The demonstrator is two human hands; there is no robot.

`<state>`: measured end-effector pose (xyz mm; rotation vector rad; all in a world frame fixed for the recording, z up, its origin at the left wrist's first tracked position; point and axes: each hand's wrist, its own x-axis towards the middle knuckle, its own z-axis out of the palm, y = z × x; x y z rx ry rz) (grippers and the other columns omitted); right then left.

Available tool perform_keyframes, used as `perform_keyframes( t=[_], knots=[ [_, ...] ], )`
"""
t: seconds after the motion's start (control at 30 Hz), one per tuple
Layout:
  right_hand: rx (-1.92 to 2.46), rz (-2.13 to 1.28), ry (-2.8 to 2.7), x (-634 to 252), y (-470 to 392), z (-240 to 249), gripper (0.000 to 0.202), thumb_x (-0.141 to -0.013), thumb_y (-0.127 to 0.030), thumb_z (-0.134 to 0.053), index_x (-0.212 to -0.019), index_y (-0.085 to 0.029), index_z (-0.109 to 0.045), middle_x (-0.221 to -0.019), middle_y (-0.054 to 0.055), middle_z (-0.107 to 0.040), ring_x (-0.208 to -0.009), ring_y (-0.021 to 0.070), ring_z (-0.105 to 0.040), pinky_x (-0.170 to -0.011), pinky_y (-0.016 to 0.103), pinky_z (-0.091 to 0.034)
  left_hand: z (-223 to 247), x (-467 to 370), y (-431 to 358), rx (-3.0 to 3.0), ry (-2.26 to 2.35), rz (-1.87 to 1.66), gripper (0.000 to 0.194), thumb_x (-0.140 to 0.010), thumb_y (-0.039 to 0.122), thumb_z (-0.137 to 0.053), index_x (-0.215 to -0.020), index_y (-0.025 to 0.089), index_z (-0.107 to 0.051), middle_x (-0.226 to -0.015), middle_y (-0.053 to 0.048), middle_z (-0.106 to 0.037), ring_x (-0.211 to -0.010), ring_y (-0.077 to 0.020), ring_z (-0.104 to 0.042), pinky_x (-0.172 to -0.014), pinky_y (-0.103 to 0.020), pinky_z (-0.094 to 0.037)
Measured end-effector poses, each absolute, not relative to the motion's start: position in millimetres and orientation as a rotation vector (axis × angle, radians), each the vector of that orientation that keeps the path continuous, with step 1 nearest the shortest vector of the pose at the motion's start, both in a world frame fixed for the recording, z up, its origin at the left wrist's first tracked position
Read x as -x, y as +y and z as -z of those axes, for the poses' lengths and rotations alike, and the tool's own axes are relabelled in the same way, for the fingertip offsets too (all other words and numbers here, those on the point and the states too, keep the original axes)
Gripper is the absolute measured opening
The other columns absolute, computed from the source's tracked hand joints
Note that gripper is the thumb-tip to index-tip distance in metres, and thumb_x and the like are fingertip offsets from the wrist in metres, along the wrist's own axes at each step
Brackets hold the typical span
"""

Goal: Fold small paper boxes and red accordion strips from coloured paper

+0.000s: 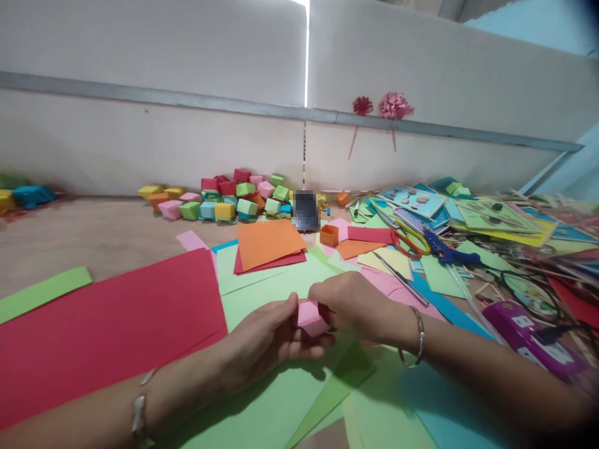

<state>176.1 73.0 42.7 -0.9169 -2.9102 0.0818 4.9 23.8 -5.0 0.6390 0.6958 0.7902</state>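
A small pink paper box [311, 317] is held between both hands, above light green paper sheets [262, 380]. My left hand [269, 337] grips it from the left, thumb on its upper edge and fingers beneath it. On the other side, my right hand [350, 305] has its fingers curled onto the box's right side; the fingertips are partly hidden. Just beyond the hands lies an orange sheet [269, 240] on a red one. Near it stands a small open orange paper box [329, 234].
Several coloured paper cubes [234, 193] are piled by the wall. Red sheets [116, 330] spread at left. To the right lie scissors [412, 240], tweezers [402, 279], a blue glue gun [449, 252], a cable and a purple power strip [533, 340].
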Motion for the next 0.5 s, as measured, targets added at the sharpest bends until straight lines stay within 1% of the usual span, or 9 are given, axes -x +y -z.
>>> perform_keyframes(
  t=[0.07,0.17,0.27,0.37,0.5],
  knots=[
    [0.936,-0.085,-2.922,-175.2,71.1,-43.4,0.013,-0.077,-0.012,-0.062,-0.066,-0.016,-0.057,-0.061,-0.001,-0.06,-0.049,0.0086,-0.029,-0.048,0.025,-0.016,6.4,-4.9,23.3,-0.645,0.661,-0.774,0.043,-0.085,0.047,-0.068,-0.096,0.007,-0.075,-0.09,-0.014,-0.076,-0.081,-0.0199,-0.071,-0.077,-0.03,-0.058],
    [0.918,-0.072,-2.899,-173.6,67.1,-42.4,0.01,-0.073,-0.011,-0.064,-0.065,-0.016,-0.059,-0.06,-0.001,-0.06,-0.049,0.0088,-0.027,-0.048,0.026,-0.016,6.5,-4.3,23.1,-0.692,0.613,-0.776,0.038,-0.082,0.045,-0.072,-0.095,0.01,-0.076,-0.096,-0.013,-0.075,-0.086,-0.0207,-0.071,-0.077,-0.029,-0.058],
    [0.934,-0.067,-2.86,-172.8,65.8,-39.2,0.009,-0.071,-0.012,-0.064,-0.064,-0.015,-0.061,-0.058,-0.001,-0.059,-0.048,0.0088,-0.026,-0.048,0.026,-0.015,5.5,-3.9,23.3,-0.729,0.601,-0.78,0.036,-0.083,0.043,-0.072,-0.097,0.01,-0.076,-0.097,-0.013,-0.075,-0.088,-0.0207,-0.071,-0.079,-0.03,-0.058],
    [0.977,-0.054,-2.815,-173.0,68.3,-37.9,0.01,-0.074,-0.014,-0.061,-0.065,-0.015,-0.062,-0.058,0.0,-0.06,-0.048,0.0087,-0.029,-0.048,0.026,-0.016,4.9,-3.1,25.2,-0.74,0.583,-0.801,0.035,-0.084,0.041,-0.071,-0.102,0.011,-0.075,-0.098,-0.013,-0.074,-0.086,-0.0204,-0.071,-0.075,-0.027,-0.058],
    [1.045,-0.018,-2.813,-173.9,70.4,-42.9,0.012,-0.082,-0.018,-0.059,-0.073,-0.015,-0.066,-0.065,0.002,-0.064,-0.052,0.0096,-0.04,-0.05,0.025,-0.018,6.2,0.2,30.1,-0.726,0.569,-0.829,0.031,-0.088,0.037,-0.065,-0.105,0.013,-0.074,-0.093,-0.011,-0.074,-0.081,-0.019,-0.071,-0.065,-0.022,-0.057]
  ],
)
